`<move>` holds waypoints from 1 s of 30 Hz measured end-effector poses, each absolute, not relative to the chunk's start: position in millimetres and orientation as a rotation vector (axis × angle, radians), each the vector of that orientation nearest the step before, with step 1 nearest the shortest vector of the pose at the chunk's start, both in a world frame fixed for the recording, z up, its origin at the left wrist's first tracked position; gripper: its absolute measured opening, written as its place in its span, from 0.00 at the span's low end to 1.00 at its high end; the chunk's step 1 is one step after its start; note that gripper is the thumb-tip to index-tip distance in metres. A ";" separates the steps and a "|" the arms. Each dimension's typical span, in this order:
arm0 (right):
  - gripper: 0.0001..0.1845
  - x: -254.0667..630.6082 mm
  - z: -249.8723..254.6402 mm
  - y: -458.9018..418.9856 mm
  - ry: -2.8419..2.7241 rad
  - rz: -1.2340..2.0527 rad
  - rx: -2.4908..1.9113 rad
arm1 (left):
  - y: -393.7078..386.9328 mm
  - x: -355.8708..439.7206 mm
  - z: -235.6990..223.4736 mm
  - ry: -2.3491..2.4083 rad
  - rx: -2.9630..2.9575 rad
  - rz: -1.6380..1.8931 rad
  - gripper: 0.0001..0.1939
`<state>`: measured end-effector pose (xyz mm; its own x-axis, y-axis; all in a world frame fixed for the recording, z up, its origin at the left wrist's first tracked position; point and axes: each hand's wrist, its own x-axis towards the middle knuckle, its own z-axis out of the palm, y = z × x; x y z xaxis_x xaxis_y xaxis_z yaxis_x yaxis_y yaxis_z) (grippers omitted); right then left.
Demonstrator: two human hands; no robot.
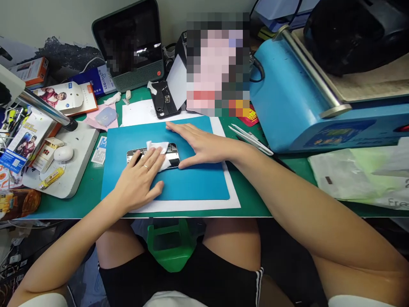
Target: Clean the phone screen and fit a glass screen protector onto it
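Note:
A smartphone (174, 156) lies sideways on the blue mat (191, 183), with its back cover off and metal and black inner parts showing. On its middle rests a crumpled white wipe (159, 147). My left hand (140, 175), with a ring on one finger, lies flat over the wipe and phone. Its fingers are stretched out and its thumb stands apart; they cover part of the phone. At the phone's right end is my right hand (204, 145), fingers spread, its thumb tip by the lower right corner. Whether that thumb touches the phone I cannot tell.
Tweezers (252, 140) lie right of the mat, before a blue machine (281, 98) with a metal roller. Behind the mat lies a black phone back (164, 100). A dark-screened device (128, 42) stands at the back. Boxes (60, 98) and a white stand (76, 157) crowd the left.

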<state>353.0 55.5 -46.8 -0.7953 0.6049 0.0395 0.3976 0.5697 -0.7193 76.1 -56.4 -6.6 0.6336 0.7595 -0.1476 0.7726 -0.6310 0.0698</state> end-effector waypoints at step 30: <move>0.34 296.2 -11.6 23.9 -2.539 0.836 -0.973 | -3.4 -5.0 0.1 1.374 2.536 0.763 0.14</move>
